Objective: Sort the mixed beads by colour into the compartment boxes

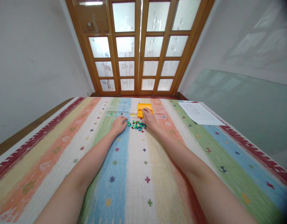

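Observation:
My left hand (120, 124) rests on the cloth at the left edge of a pile of small coloured pieces (137, 125). Its fingers are loosely bent, thumb a little apart, and nothing shows in it. The pile is mostly green and blue, with some red, brown and yellow; the pieces are too small to tell their kind. Over the near part of a yellow-orange open box (145, 106) is my right hand (149, 118), fingers pinched together. Whatever it may hold is hidden. The hand covers part of the box's near compartment.
Clear plastic trays flank the box: one on the left (111, 109), one beside it (123, 107), a small one (133, 111) and one on the right (159, 109). A few have small pieces inside. A printed sheet (199, 113) lies far right on the striped tablecloth (138, 174).

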The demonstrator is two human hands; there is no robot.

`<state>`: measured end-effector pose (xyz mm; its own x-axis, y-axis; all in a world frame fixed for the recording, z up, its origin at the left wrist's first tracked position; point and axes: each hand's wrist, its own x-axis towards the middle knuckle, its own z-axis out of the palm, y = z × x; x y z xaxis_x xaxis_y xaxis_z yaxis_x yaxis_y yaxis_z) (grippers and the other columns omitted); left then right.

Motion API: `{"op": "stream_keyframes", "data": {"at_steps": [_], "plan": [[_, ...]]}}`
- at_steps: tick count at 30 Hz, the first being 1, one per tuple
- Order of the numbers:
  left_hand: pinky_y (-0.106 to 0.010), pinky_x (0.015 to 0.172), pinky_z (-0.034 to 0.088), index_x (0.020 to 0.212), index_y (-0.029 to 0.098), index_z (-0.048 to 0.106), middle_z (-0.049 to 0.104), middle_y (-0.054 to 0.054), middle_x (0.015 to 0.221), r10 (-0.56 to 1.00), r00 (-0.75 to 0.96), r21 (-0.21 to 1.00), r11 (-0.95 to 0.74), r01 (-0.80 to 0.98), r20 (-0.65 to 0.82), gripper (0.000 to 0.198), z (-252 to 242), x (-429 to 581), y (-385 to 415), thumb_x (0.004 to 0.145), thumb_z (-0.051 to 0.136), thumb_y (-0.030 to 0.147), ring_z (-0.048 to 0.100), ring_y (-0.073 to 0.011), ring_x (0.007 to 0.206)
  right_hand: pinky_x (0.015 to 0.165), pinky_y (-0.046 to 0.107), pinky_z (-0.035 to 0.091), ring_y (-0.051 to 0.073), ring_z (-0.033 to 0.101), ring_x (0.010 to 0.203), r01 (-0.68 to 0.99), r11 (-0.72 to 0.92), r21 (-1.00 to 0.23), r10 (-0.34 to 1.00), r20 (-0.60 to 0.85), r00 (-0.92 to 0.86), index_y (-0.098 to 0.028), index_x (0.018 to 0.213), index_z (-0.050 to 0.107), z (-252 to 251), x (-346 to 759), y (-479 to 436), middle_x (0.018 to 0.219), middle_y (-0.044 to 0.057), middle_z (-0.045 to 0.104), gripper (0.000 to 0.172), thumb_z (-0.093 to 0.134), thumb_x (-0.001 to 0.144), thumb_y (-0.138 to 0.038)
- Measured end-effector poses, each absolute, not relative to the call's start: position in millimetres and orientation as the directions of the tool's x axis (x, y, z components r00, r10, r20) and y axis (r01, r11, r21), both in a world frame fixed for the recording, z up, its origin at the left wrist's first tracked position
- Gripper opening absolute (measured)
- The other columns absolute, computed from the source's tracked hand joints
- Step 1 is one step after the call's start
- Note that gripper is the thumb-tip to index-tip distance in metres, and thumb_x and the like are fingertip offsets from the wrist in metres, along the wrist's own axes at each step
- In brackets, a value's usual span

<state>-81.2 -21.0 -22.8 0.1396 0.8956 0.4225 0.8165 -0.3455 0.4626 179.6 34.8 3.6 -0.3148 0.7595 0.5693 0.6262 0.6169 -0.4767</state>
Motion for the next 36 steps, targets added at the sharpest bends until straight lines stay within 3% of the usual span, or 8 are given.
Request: {"op": "stream_keyframes", "data": {"at_steps": [5,11,15,23,30,36], "plan": [[-0.046,0.109,0.048,0.109,0.021,0.08,0.073,-0.011,0.116,0.891,0.209,0.357,-0.363,0.861,0.402,0.03,-19,-81,-26,0.094,0.054,0.024,0.063,-0.0283,0.114,0.118,0.046,0.045,0.029,0.056,0.133,0.624,0.591,-0.512,0.779,0.563,-0.276,-0.019,0.139,0.064,-7,203,43,0.144,0.015,0.059,0.043,0.038,0.106,-0.03],[-0.042,0.11,0.047,0.116,0.02,0.079,0.075,-0.009,0.123,0.871,0.294,0.256,-0.411,0.875,0.393,0.034,-18,-85,-28,0.097,0.051,0.024,0.063,-0.0268,0.119,0.122,0.049,0.041,0.026,0.058,0.132,0.562,0.617,-0.551,0.764,0.59,-0.261,-0.023,0.136,0.067,-15,232,42,0.138,0.012,0.065,0.044,0.037,0.107,-0.036],[-0.042,0.111,0.047,0.116,0.019,0.08,0.075,-0.01,0.125,0.861,0.31,0.237,-0.426,0.873,0.404,0.035,-20,-86,-26,0.098,0.05,0.023,0.063,-0.0259,0.12,0.116,0.052,0.047,0.028,0.061,0.126,0.58,0.589,-0.563,0.778,0.589,-0.219,-0.022,0.129,0.071,-21,256,37,0.134,0.013,0.068,0.042,0.04,0.105,-0.037],[-0.042,0.11,0.048,0.116,0.019,0.08,0.076,-0.009,0.124,0.84,0.337,0.203,-0.451,0.869,0.425,0.038,-23,-87,-23,0.098,0.046,0.019,0.064,-0.0259,0.118,0.115,0.051,0.047,0.027,0.061,0.126,0.571,0.64,-0.514,0.746,0.593,-0.302,-0.021,0.125,0.072,-30,259,23,0.132,0.014,0.069,0.038,0.043,0.106,-0.035],[-0.044,0.113,0.047,0.117,0.02,0.079,0.075,-0.009,0.125,0.855,0.3,0.274,-0.437,0.857,0.423,0.038,-26,-90,-21,0.098,0.047,0.019,0.063,-0.0271,0.121,0.116,0.046,0.048,0.026,0.062,0.128,0.55,0.682,-0.483,0.725,0.545,-0.421,-0.023,0.13,0.071,-28,249,12,0.138,0.012,0.066,0.037,0.043,0.108,-0.035],[-0.048,0.115,0.046,0.114,0.019,0.079,0.074,-0.011,0.128,0.87,0.07,0.54,-0.364,0.759,0.488,0.038,-26,-96,-13,0.092,0.048,0.017,0.064,-0.0274,0.124,0.115,0.045,0.049,0.025,0.063,0.126,0.536,0.695,-0.479,0.717,0.509,-0.476,-0.021,0.129,0.072,-31,248,10,0.137,0.012,0.066,0.038,0.042,0.108,-0.033]]}}
